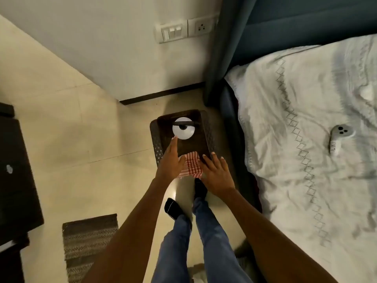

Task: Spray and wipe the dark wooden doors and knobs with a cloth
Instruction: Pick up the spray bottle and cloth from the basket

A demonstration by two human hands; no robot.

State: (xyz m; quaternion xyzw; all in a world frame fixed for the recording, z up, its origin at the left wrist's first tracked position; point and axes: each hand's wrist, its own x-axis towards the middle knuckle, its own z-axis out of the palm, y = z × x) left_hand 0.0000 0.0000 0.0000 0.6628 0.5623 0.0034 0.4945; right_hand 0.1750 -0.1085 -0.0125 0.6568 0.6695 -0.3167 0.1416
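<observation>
A dark brown plastic stool stands on the floor beside the bed. On its seat stands a white spray bottle with a black trigger head, seen from above. A red-and-white checked cloth lies on the stool's near edge. My left hand reaches over the stool with fingers stretched out, its tips just short of the bottle and its palm at the cloth's left side. My right hand is spread flat at the cloth's right side, fingers apart. Neither hand grips anything. No dark wooden door shows clearly.
A bed with a white patterned sheet fills the right side, with a grey remote on it. Dark furniture stands at the left edge. A striped mat lies on the tiled floor. My legs and black socks are below.
</observation>
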